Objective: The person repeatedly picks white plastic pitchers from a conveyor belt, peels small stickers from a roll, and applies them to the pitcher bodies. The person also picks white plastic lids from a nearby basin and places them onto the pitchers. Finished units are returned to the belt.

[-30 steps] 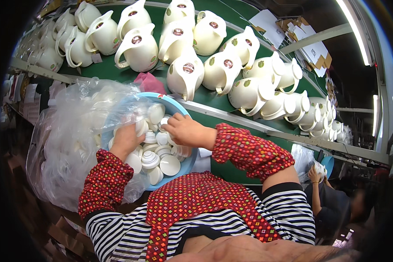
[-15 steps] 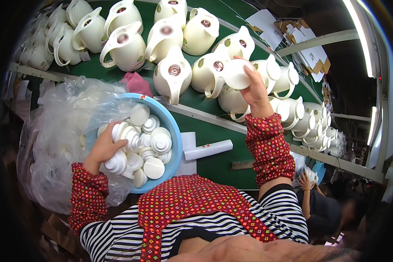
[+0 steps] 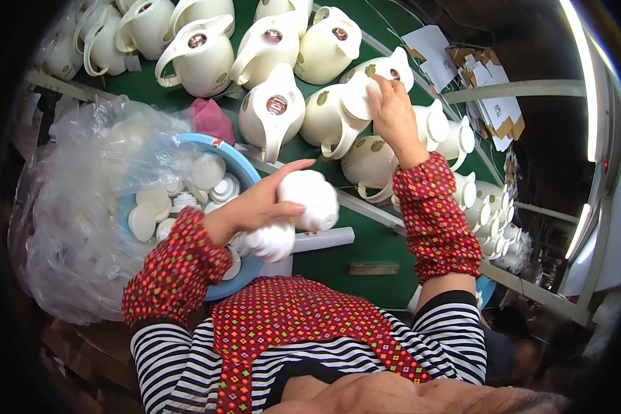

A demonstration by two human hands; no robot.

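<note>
My left hand [image 3: 259,205] is closed around a few white stepped stoppers [image 3: 310,200], lifted over the front rim of the work table, to the right of a blue basin [image 3: 255,169]. More round white stoppers [image 3: 210,169] lie loose in that basin. My right hand [image 3: 393,117] grips a white round stopper [image 3: 357,98] by its edge, at the mouth of a cream thermos jug [image 3: 319,114]. The stopper covers the mouth, so whether it is seated cannot be told. Beside it stands a jug [image 3: 272,114] with its dark, shiny inside showing.
Several more jugs [image 3: 200,58] fill the green table [image 3: 386,286] behind, some on the right with white stoppers on. A clear plastic bag [image 3: 69,221] drapes over the basin's left side. A pink cloth [image 3: 212,121], a white box [image 3: 324,238] and a small bar [image 3: 372,269] lie nearby.
My left hand has risen out of the basin to the right, carrying stoppers. My right hand has moved its stopper slightly up and left, onto a jug's mouth.
</note>
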